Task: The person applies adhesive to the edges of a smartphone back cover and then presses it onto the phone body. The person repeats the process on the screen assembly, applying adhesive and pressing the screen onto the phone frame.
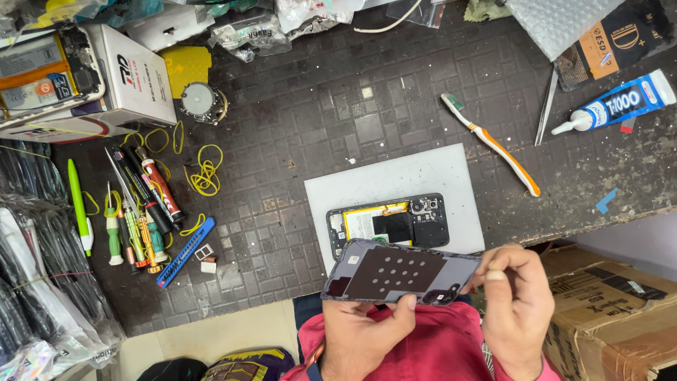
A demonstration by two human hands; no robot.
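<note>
**A:** What are your hands on right now?

**B:** Your left hand (363,331) grips the phone back cover (398,273) from below, thumb pressed along its near edge, fingers wrapped under it. You hold it inner side up, just off the near edge of the bench (317,106), above your lap.

**A:** And your right?

**B:** Your right hand (518,303) sits at the cover's right end, fingers curled in and pinched together at its corner. Whether they clasp a small tool or only the cover's edge, I cannot tell.

**A:** Where is the phone itself?

**B:** The opened phone (388,224) lies face down on the white mat (395,180), close to the mat's near edge, its battery and boards showing. Your cover hangs just in front of it, overlapping its near side in the view.

**A:** What lies about you?

**B:** To the right of the mat an orange and white toothbrush (491,143) lies slantwise. Beyond it, toward the right edge, rest tweezers (545,106) and a blue and white glue tube (620,104). At the left edge of the bench a cluster of screwdrivers (141,212) lies beside a blue cutter (185,252), with yellow rubber bands (204,173) scattered near them. A white box (134,74) stands in the far left corner, a green pen (79,204) just off the left edge, and a cardboard box (613,310) below the bench's right end.
</note>
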